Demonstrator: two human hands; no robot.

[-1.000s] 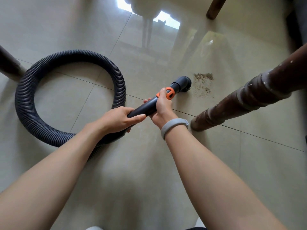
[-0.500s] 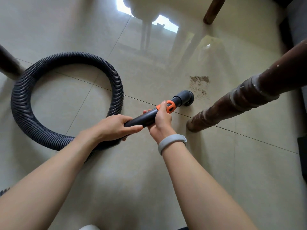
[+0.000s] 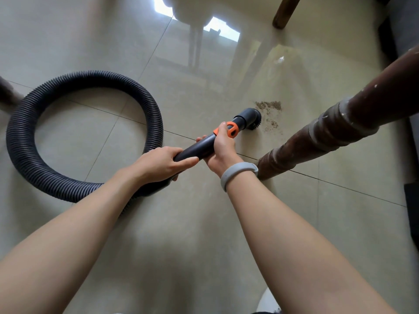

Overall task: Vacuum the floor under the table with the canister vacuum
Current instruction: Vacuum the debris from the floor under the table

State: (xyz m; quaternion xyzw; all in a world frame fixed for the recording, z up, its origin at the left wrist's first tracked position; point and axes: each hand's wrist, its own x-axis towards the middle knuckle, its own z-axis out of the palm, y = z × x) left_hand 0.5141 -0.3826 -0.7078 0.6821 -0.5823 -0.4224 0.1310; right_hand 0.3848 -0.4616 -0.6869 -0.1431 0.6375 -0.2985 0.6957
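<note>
A dark vacuum wand [image 3: 196,148] with an orange collar [image 3: 231,129] ends in a round brush nozzle [image 3: 250,120] on the glossy tiled floor [image 3: 204,223]. My left hand [image 3: 162,163] grips the wand's rear end. My right hand [image 3: 221,148] grips it just behind the orange collar. The ribbed black hose [image 3: 34,123] loops in a circle to the left. A patch of brown dirt [image 3: 269,116] lies right beside the nozzle, touching its right side.
A dark brown turned table leg [image 3: 328,132] slants in from the right, its foot near my right wrist. Another wooden leg [image 3: 284,13] stands at the top, and a third leg [image 3: 6,94] at the left edge. A dark object [image 3: 411,211] sits at the right edge.
The nozzle first drew back from the dirt toward me, then pushed forward again to its left edge. Both hands kept their grip on the wand.
</note>
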